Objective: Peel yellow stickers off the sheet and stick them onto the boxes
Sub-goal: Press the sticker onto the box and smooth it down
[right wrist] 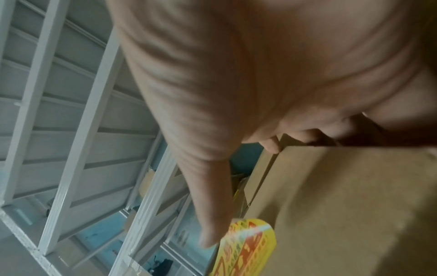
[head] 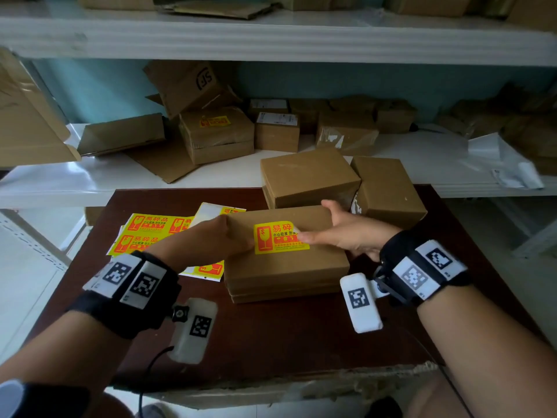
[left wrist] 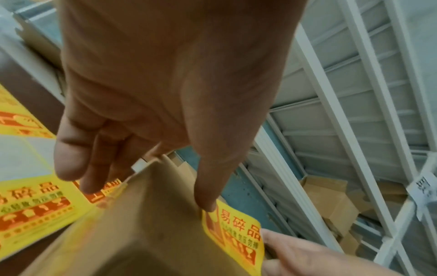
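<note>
Step in hand: both hands, the left hand (head: 208,236) and right hand (head: 340,230), fingers straight, press the sticker (head: 278,238) onto the box (head: 286,267). Next: smooth its lifted corner flat.

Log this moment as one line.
step: pressing sticker onto front box | left hand: thumb on sticker | right hand: smoothing sticker

White metal shelving (head: 271,40), teal wall (head: 99,89)
</note>
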